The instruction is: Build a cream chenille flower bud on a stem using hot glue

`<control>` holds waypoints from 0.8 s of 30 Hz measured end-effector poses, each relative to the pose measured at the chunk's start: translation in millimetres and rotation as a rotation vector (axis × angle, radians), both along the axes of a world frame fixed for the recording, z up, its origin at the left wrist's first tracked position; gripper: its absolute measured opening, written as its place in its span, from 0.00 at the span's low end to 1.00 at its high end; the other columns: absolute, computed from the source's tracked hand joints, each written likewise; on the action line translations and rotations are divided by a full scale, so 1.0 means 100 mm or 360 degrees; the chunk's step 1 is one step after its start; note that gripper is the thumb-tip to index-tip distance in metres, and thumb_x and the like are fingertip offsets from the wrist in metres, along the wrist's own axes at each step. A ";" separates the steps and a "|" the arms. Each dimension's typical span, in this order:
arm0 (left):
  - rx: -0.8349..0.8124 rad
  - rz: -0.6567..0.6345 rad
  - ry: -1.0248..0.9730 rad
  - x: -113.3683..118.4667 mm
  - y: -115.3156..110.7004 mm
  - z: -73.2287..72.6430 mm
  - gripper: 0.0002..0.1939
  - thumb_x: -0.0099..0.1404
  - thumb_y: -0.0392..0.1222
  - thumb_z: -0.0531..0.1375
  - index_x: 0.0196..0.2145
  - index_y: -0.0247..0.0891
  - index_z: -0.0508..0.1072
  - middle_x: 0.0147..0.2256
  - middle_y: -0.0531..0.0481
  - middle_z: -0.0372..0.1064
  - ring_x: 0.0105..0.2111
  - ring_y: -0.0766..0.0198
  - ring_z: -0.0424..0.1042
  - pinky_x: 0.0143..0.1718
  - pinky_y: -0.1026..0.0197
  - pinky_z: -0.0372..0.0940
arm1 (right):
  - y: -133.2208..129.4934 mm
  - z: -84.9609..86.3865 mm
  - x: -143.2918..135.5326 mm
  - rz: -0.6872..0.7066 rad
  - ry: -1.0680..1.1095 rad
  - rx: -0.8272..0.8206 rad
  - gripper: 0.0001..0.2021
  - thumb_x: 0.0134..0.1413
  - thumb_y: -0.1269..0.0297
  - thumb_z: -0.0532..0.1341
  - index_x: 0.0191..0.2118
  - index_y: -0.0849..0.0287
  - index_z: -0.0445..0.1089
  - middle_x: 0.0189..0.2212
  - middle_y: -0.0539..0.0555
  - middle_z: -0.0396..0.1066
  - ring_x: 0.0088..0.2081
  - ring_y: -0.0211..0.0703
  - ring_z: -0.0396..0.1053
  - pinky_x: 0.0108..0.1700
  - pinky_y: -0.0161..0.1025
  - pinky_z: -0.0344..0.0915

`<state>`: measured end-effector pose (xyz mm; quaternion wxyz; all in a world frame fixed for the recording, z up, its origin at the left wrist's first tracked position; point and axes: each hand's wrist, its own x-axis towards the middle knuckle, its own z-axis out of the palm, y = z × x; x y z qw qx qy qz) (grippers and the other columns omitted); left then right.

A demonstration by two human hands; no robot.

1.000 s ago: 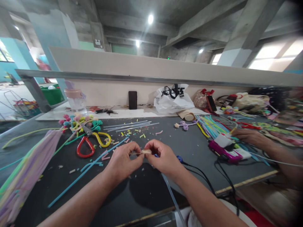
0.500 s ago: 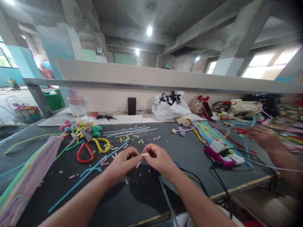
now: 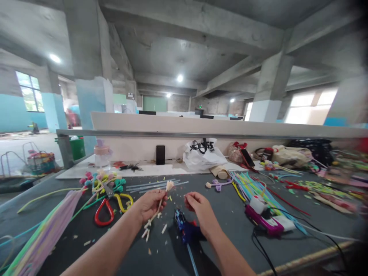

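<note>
The left hand point(image 3: 149, 205) pinches a thin stick point(image 3: 161, 203) that tilts toward one o'clock with its tufted tip up, while the right hand point(image 3: 198, 207), at three o'clock of it, curls its fingers loosely above a blue glue gun point(image 3: 184, 228).

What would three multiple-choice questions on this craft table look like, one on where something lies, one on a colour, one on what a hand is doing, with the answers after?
1. Where do the scissors lie?
A. left of the left hand
B. right of the right hand
C. on the white shelf

2. What colours are the scissors' two handles?
A. both black
B. red and yellow
C. green and white

3. What is the left hand doing?
A. lying flat on the table
B. pinching a thin stick with a pale tuft at its tip
C. gripping the glue gun

Answers: 1 A, they rest on the dark table left of that hand. 2 B, one loop red, one yellow. 3 B, the stick runs through its fingers; the blue glue gun lies below the right hand.
</note>
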<state>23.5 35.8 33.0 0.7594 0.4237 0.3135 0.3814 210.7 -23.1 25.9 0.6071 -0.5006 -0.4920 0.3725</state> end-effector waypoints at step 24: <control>0.0017 -0.0096 -0.0568 0.35 -0.46 -0.33 0.13 0.54 0.45 0.65 0.27 0.31 0.70 0.19 0.52 0.65 0.17 0.72 0.63 0.20 0.68 0.59 | -0.15 -0.11 -0.40 0.0451 0.0448 -0.0111 0.16 0.47 0.57 0.65 0.39 0.64 0.74 0.14 0.47 0.64 0.14 0.31 0.59 0.18 0.31 0.59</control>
